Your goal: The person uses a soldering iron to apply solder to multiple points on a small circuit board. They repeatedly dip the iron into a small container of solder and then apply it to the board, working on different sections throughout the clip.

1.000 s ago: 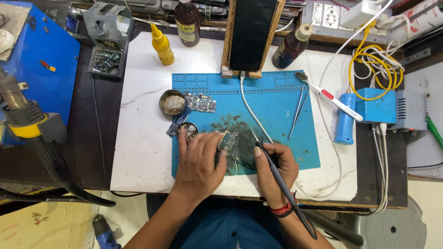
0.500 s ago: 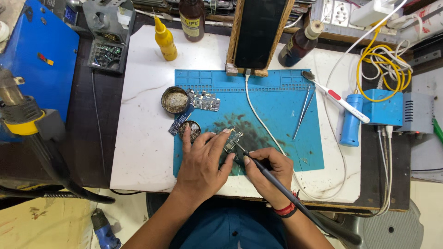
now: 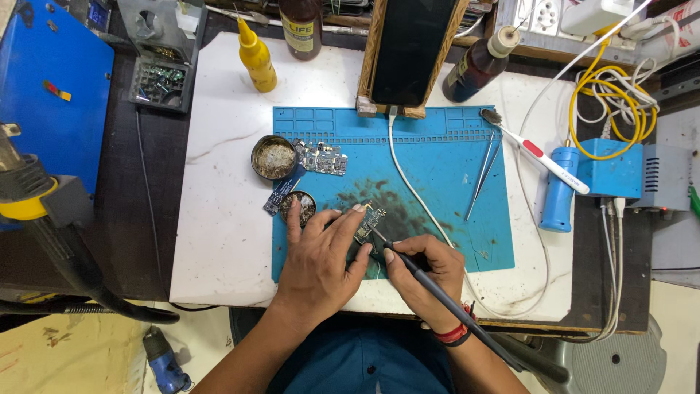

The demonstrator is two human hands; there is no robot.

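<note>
At the far left stands a blue metal case (image 3: 55,87), with a black hose with a yellow collar (image 3: 29,204) below it. A white marble-pattern board (image 3: 219,190) covers the bench; a yellow squeeze bottle (image 3: 257,58) stands at its upper left. A blue silicone work mat (image 3: 437,153) lies on the board. At the mat's left edge sit a round metal tin of brass wool (image 3: 274,157), a row of small green circuit boards (image 3: 321,157) and a second, smaller round tin (image 3: 300,206).

The left hand (image 3: 321,263) lies palm-down on the mat, fingers spread and extended. Its fingertips press on a small dark rectangular circuit board (image 3: 368,224), pinning it flat; the hand is not closed around it. The board lies just beyond the fingertips, near the mat's lower centre. Its long axis runs diagonally, from lower left to upper right.

The right hand (image 3: 426,270) is closed in a pen grip around a black-handled soldering iron (image 3: 437,295). The iron's tip meets the board's lower right edge, just beside the left index finger. The iron's long axis runs from the tip at upper left to the cable end at lower right, past a red wristband (image 3: 452,334).

Further right lie steel tweezers (image 3: 483,175), a white toothbrush with a red grip (image 3: 536,152) and a blue soldering station (image 3: 609,169).
</note>
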